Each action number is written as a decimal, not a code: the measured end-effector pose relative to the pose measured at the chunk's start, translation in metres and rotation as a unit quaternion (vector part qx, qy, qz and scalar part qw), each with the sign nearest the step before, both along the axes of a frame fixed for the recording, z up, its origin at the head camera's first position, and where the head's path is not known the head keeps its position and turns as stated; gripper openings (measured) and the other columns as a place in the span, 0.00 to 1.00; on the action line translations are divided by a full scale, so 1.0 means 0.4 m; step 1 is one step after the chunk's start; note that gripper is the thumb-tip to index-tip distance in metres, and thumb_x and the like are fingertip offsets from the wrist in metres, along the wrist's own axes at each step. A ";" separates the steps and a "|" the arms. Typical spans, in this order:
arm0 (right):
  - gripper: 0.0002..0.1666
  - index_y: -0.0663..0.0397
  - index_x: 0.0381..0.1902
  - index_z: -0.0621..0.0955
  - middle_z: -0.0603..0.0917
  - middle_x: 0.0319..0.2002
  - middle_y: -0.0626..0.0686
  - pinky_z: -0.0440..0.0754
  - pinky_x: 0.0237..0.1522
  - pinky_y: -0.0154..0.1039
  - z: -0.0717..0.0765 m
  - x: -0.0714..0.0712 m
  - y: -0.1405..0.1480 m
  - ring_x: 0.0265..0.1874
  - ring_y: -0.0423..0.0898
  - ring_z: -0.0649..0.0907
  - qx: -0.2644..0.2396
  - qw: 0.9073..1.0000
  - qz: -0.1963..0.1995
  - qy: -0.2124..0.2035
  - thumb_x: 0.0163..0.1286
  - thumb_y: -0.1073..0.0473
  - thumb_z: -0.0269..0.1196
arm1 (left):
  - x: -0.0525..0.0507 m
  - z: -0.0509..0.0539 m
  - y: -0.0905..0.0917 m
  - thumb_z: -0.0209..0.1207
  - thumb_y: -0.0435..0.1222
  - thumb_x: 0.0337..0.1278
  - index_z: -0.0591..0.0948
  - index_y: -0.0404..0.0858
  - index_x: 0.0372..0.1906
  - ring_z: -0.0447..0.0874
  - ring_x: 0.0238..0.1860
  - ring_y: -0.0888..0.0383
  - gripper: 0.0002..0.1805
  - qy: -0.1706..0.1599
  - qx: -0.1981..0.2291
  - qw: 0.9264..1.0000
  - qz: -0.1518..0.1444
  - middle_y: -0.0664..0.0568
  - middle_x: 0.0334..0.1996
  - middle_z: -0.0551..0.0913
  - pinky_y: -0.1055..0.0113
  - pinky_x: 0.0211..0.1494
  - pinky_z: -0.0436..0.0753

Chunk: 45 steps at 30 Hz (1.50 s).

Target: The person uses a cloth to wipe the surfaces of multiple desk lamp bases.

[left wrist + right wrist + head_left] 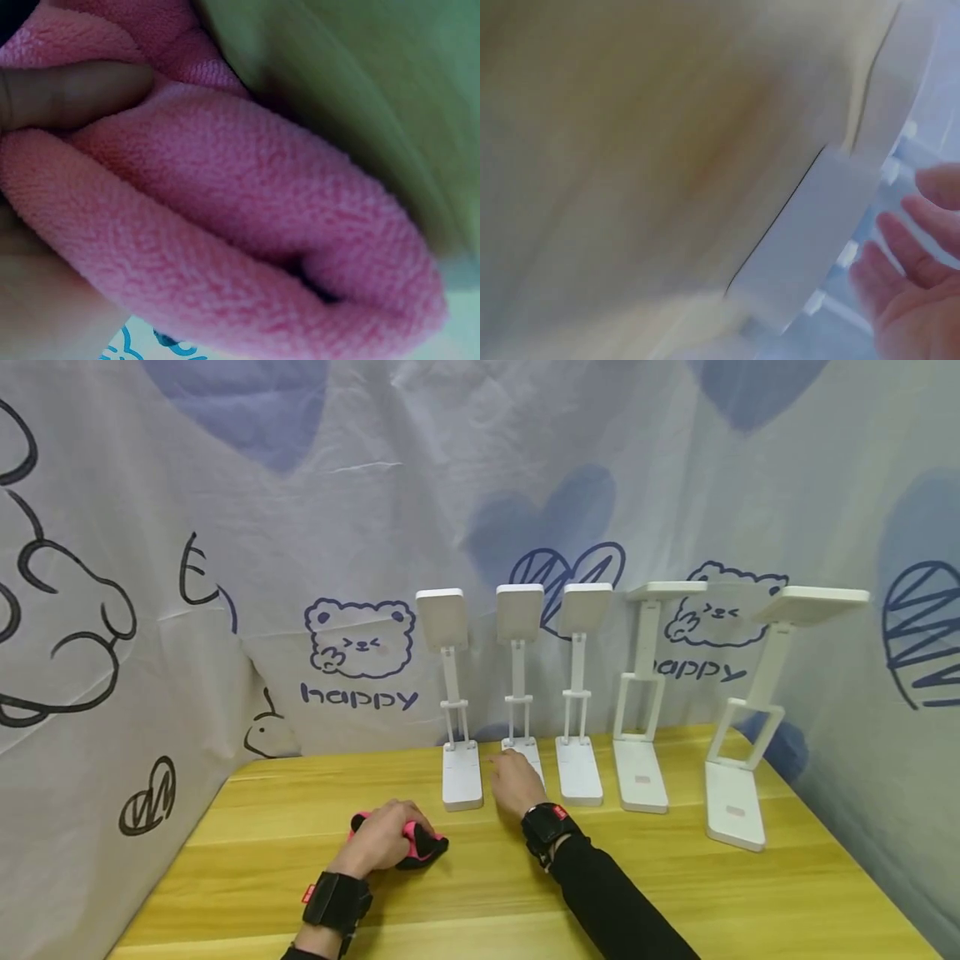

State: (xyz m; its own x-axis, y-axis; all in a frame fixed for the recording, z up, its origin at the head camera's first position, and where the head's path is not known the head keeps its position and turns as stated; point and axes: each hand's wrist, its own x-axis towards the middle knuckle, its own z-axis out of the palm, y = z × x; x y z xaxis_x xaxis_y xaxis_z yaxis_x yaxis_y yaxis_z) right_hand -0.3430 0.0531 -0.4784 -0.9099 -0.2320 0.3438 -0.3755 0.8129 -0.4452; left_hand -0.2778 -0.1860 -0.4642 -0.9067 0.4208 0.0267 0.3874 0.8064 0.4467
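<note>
My left hand (386, 837) grips a folded pink and black cloth (423, 845) on the left-centre of the table. Close up in the left wrist view, the fuzzy pink side of the cloth (247, 165) shows with a finger pressed along it. My right hand (517, 783) is over the base of the second white desk lamp (520, 612) from the left, hiding part of that base. In the right wrist view its fingers (907, 251) are spread and loosely bent, holding nothing, beside a white lamp base (802, 225). Whether they touch the lamp cannot be told.
Several white desk lamps stand in a row along the back: one on the left (461, 777), then a middle one (579, 772), another (640, 777) and a right one (735, 806). A patterned cloth curtain (360, 527) hangs behind the wooden table (285, 810).
</note>
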 end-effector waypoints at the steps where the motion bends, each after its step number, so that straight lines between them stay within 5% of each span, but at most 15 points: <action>1: 0.16 0.63 0.49 0.85 0.85 0.48 0.61 0.78 0.56 0.49 -0.002 -0.002 0.008 0.51 0.58 0.82 0.022 1.000 -0.005 0.013 0.64 0.67 0.62 | 0.000 -0.001 0.000 0.57 0.16 0.37 0.89 0.51 0.31 0.81 0.47 0.52 0.27 0.000 0.000 1.000 0.000 0.58 0.37 0.85 0.52 0.53 0.79; 6: 0.14 0.69 0.41 0.84 0.84 0.46 0.66 0.75 0.59 0.50 -0.011 -0.013 0.038 0.51 0.60 0.81 0.068 0.997 -0.018 0.033 0.59 0.65 0.68 | -0.003 -0.002 0.002 0.57 0.16 0.37 0.89 0.52 0.31 0.81 0.47 0.53 0.26 -0.003 0.003 1.000 -0.002 0.58 0.37 0.85 0.52 0.54 0.79; 16: 0.24 0.68 0.55 0.80 0.79 0.55 0.65 0.73 0.62 0.51 -0.005 -0.021 0.056 0.55 0.62 0.79 0.095 0.995 0.007 -0.027 0.67 0.57 0.64 | 0.001 0.007 0.000 0.58 0.16 0.36 0.88 0.50 0.30 0.80 0.45 0.53 0.25 -0.005 0.002 1.000 0.009 0.57 0.36 0.84 0.54 0.50 0.78; 23: 0.24 0.62 0.53 0.82 0.79 0.55 0.61 0.72 0.63 0.51 -0.012 -0.045 0.072 0.57 0.61 0.77 0.128 0.991 0.015 -0.036 0.65 0.51 0.65 | 0.000 0.006 0.001 0.58 0.17 0.37 0.88 0.51 0.31 0.80 0.45 0.54 0.25 -0.003 0.003 1.000 0.012 0.58 0.36 0.84 0.54 0.51 0.78; 45: 0.22 0.56 0.49 0.85 0.82 0.55 0.59 0.76 0.60 0.51 -0.005 0.002 0.097 0.55 0.57 0.80 0.131 0.990 0.036 -0.039 0.64 0.47 0.66 | 0.019 0.006 0.036 0.64 0.22 0.42 0.90 0.48 0.36 0.77 0.36 0.59 0.19 0.019 -0.016 1.000 -0.003 0.57 0.35 0.85 0.63 0.39 0.75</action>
State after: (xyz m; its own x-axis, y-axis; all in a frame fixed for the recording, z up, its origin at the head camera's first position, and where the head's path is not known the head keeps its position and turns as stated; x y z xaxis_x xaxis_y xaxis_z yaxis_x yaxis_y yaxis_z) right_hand -0.3423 0.0921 -0.4805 -0.9091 -0.3688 0.1937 -0.4094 0.8767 -0.2525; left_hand -0.2702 -0.1717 -0.4617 -0.9025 0.4282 0.0468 0.4088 0.8172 0.4062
